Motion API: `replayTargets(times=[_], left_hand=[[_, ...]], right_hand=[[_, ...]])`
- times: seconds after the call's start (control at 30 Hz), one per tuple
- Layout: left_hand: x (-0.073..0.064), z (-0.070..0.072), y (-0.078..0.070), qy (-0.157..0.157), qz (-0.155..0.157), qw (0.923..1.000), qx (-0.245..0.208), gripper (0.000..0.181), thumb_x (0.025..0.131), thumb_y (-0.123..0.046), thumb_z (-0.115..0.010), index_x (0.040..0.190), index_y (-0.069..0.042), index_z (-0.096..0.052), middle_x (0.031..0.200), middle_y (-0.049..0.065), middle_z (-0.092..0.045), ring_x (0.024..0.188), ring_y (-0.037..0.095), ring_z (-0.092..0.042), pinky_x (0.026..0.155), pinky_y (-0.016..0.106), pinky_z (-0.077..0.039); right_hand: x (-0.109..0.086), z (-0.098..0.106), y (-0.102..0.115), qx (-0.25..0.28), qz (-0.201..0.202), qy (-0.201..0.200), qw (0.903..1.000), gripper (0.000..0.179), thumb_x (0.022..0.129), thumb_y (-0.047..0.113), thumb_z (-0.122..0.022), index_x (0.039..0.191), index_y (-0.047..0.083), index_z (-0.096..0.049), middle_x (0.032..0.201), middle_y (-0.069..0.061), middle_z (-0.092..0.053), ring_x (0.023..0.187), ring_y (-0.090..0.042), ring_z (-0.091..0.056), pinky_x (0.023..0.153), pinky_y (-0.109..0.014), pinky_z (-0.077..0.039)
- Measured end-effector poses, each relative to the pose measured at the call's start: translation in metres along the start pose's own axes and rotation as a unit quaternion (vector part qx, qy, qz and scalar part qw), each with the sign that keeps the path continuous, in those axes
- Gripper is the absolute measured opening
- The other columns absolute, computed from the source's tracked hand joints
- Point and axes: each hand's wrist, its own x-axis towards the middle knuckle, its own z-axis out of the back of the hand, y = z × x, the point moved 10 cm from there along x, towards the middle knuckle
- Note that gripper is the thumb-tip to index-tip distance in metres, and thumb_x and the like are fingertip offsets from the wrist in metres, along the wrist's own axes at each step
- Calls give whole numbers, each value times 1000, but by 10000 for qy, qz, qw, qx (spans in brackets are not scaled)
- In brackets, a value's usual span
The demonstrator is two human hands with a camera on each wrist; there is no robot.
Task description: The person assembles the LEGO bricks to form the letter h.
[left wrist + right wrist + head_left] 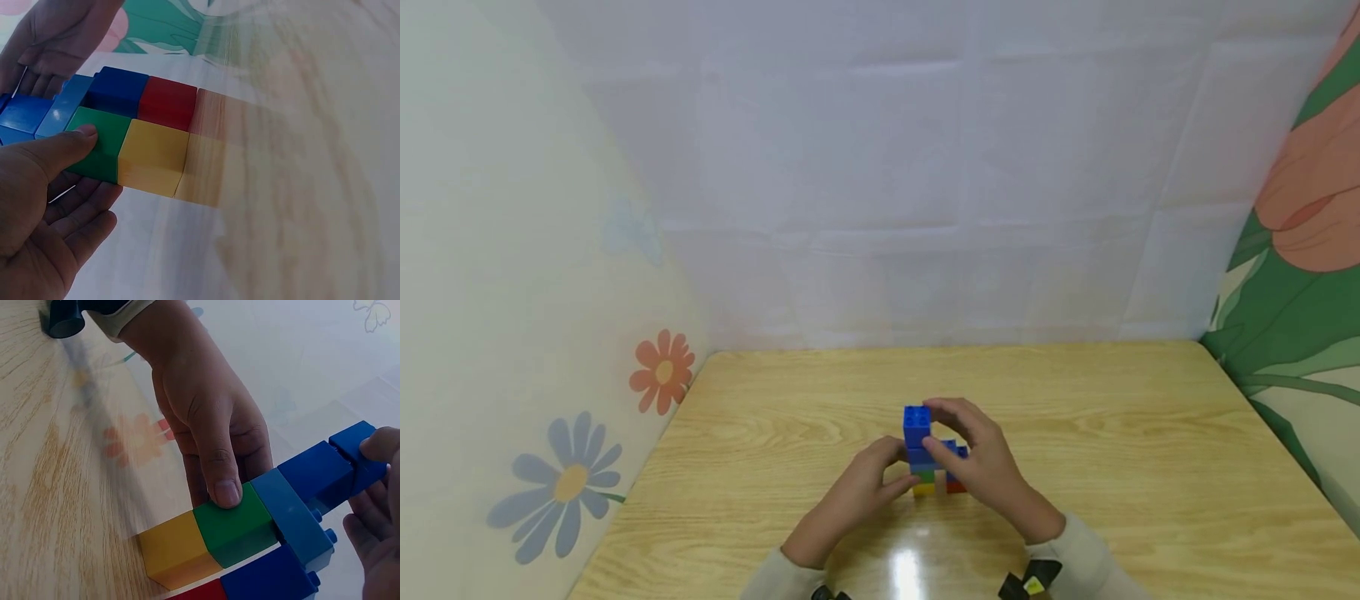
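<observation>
A small tower of plastic building bricks stands on the table. One column is a yellow brick [178,553] under a green brick [234,528]; beside it a red brick [167,102] carries a dark blue brick [117,92]. Across the columns lies a lighter blue brick [292,515], its studs showing at one end. On it stands a blue brick [317,475], topped by another blue brick [357,450], slightly askew with a thin dark seam below. My left hand [868,485] grips the green brick, thumb flat on its face. My right hand [981,450] pinches the topmost blue brick.
The wood-grained table [775,392] extends around the tower. Behind it hangs a creased white cloth [850,167]. Flower-printed walls [568,483] stand at both sides. A dark strapped device [1030,581] sits by the right cuff.
</observation>
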Motion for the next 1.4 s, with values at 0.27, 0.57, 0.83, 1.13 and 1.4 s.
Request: replayTargets(times=[0.27,0.57,0.83,1.13,1.4], left_hand=[[0,0,-1,35,51,10000,-20,35,92,-26,-69,122,-11,-60,114,-4,-62,108,13,-59,96,37,-50],[0,0,0,47,81,10000,14,35,92,-26,-70,121,-11,-60,114,-4,-62,108,13,-59,96,36,-50],[0,-1,1,35,38,9999,-95,35,91,-24,-70,121,-10,-60,115,-3,-62,109,14,-59,97,35,-49],[0,-1,0,36,25,9999,-122,36,91,-23,-70,123,-10,-60,116,-2,-62,110,14,-59,98,35,-49],[0,-1,1,5,-12,9997,-228,35,91,-23,-70,123,-10,-60,116,-3,-62,110,15,-59,98,35,-49]], right_hand=[[-1,-1,0,-66,114,42,9999,40,89,-5,-66,127,-3,-53,122,-14,-57,115,-29,-59,95,-38,-50],[0,0,4,-101,193,30,9998,40,88,-7,-66,126,-3,-54,120,-15,-57,115,-30,-59,95,-41,-51],[0,-1,4,-203,235,18,9995,40,87,-6,-67,125,-3,-55,119,-14,-58,114,-30,-59,94,-42,-51],[-1,1,8,-349,469,-70,9983,42,85,-8,-69,125,-3,-56,117,-14,-59,111,-29,-60,93,-41,-52],[1,1,10,-539,489,-53,9973,41,84,-7,-71,123,-2,-57,114,-12,-60,108,-27,-62,90,-38,-53]])
